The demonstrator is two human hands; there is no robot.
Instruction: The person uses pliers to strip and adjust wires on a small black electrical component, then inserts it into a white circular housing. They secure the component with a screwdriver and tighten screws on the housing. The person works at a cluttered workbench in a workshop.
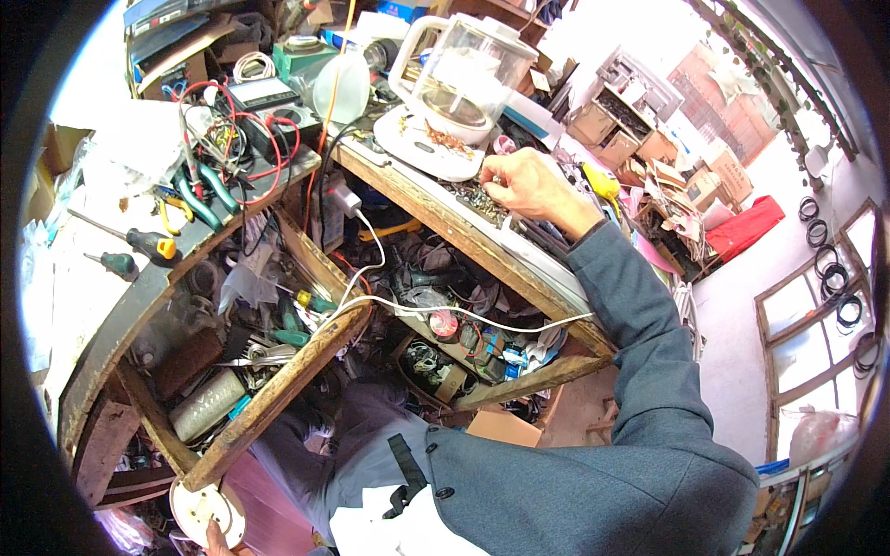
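My right hand (530,190) reaches over the bench beside the kettle, its fingers curled and pinched above a heap of small metal bits (477,202), perhaps screws. Whatever lies between the fingertips is too small to make out. At the lower left, my left hand (218,540) grips a round cream plastic disc (197,508) by its rim, the thumb on its face; the other fingers are hidden. A glass kettle (468,79) with a white handle stands tilted in view on a white base (422,146), with reddish-brown scraps (445,139) on the base.
On the left worktop lie green-handled pliers (206,196), screwdrivers (148,243) and tangled red and black test leads (269,139). A white cord (445,310) crosses the open wooden frame (278,394). Cluttered shelves sit below; cardboard boxes (718,176) stand at the right.
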